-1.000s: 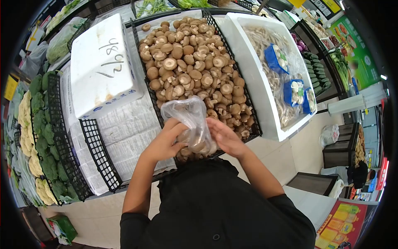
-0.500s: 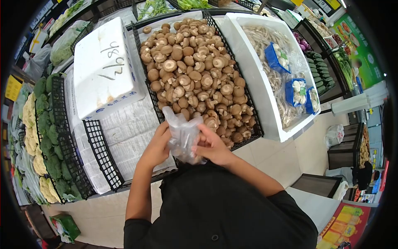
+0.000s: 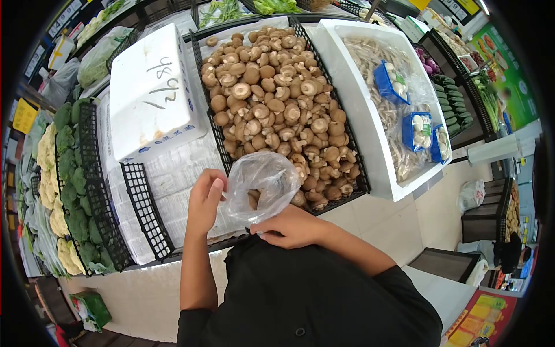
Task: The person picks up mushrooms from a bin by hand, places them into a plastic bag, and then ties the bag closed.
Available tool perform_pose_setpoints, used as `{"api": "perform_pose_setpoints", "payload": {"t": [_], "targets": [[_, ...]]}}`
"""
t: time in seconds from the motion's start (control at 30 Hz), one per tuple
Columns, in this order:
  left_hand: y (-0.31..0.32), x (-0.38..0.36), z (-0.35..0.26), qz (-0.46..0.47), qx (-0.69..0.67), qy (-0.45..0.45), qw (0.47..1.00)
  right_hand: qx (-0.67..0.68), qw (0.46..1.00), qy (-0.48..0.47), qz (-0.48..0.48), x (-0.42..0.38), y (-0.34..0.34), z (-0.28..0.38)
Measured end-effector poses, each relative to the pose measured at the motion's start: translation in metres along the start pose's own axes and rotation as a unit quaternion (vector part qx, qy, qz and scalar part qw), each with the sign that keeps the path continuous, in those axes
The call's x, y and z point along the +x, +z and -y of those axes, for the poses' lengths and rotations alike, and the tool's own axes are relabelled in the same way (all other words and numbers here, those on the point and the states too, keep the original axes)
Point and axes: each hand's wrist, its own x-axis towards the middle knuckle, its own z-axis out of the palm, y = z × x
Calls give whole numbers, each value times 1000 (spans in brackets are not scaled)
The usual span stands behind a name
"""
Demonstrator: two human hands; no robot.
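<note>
A clear plastic bag point(image 3: 270, 173) is held near my body with its round mouth spread wide, facing up. My right hand point(image 3: 289, 226) grips it from the near right side, fingers curled at its lower edge. Just left of the bag is my left hand point(image 3: 205, 202), thumb and fingers apart and holding nothing, fingertips close to the plastic. Brown shows through the film low in the bag. Right behind it lies a heap of brown shiitake mushrooms point(image 3: 280, 107) in a black plastic crate point(image 3: 356, 153).
Left of the mushrooms, a white foam box point(image 3: 150, 98) sits on the paper-lined display. At right, a white foam tray point(image 3: 352, 115) holds pale mushrooms and blue punnets point(image 3: 417, 130). Broccoli point(image 3: 72, 185) and cauliflower point(image 3: 49, 173) line the far left. A person point(image 3: 509, 254) stands far right.
The bag has gone from bunched between both hands to opened out round. My left hand has come off it to the left; my right hand has moved down beneath its near edge.
</note>
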Motion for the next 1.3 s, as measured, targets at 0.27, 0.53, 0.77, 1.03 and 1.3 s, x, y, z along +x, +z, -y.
{"api": "perform_pose_setpoints", "payload": {"t": [0.27, 0.53, 0.77, 1.03, 1.3], "targets": [[26, -13, -10, 12, 214, -45, 976, 4, 998, 4, 56, -24, -49, 30], [45, -45, -13, -19, 24, -15, 999, 85, 943, 212, -242, -27, -53, -6], [49, -53, 3, -100, -194, -18, 976, 414, 885, 88, -197, -13, -36, -7], [22, -57, 81, -168, 210, 22, 963, 681, 718, -30, -141, -7, -6, -22], [18, -49, 21, -91, -391, -31, 915, 678, 718, 128, -92, -23, -25, -68]]}}
